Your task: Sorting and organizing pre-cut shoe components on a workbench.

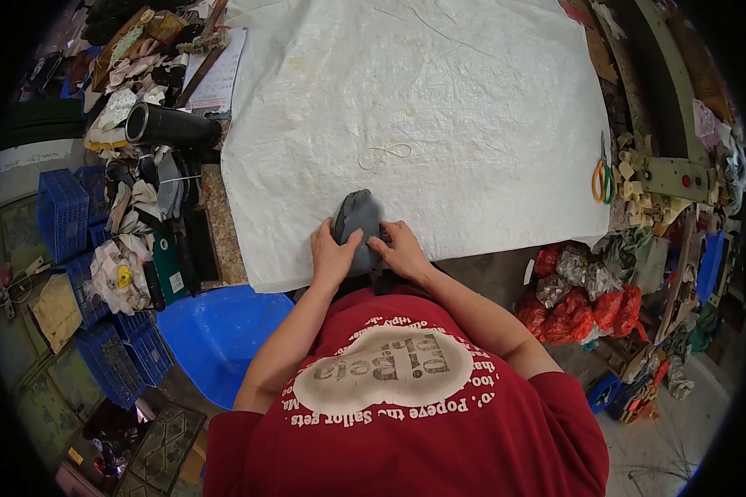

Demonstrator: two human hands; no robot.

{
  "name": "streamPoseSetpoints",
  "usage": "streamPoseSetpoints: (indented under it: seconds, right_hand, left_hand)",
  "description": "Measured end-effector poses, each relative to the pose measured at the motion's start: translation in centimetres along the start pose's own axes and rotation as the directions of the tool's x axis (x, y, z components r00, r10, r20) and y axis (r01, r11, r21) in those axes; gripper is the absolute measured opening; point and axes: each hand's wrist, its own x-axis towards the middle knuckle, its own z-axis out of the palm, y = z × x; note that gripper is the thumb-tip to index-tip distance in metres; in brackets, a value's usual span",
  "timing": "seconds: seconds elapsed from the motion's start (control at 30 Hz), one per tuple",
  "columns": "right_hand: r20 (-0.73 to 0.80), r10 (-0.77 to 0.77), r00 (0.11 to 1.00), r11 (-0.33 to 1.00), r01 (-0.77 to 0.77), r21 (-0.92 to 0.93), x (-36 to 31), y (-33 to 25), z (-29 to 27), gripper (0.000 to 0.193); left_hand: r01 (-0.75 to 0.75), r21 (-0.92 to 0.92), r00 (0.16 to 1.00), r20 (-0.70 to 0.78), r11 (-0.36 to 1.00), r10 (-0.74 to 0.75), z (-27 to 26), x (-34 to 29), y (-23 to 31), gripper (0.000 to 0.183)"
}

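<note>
At the near edge of the white sheet, a dark grey, soft-looking oblong piece with a rounded far end is between my hands. It may be several layers of cloth; its exact kind I cannot make out. My left hand is closed on its left side, thumb lying across the top. The fingers of my right hand pinch its right edge, with the thumb toward the middle. The near end of the piece hangs over the sheet's edge toward my body. Beyond it lies a thin pale looped cord.
Scissors with yellow and green handles lie at the sheet's right edge. A black cylinder and heaped scraps crowd the left. Below are a blue plastic basin and blue crates. Red plastic bags sit at the lower right.
</note>
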Motion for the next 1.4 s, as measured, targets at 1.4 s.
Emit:
streamPoseSetpoints:
  seconds: [1.4]
  right_hand:
    - [0.29,-0.49,0.822,0.836,0.349,0.424,5.8,-11.0,-6.7,0.012]
  left_hand:
    - [-0.131,-0.815,0.878,0.168,0.564,0.448,-9.0,-4.5,7.2,0.069]
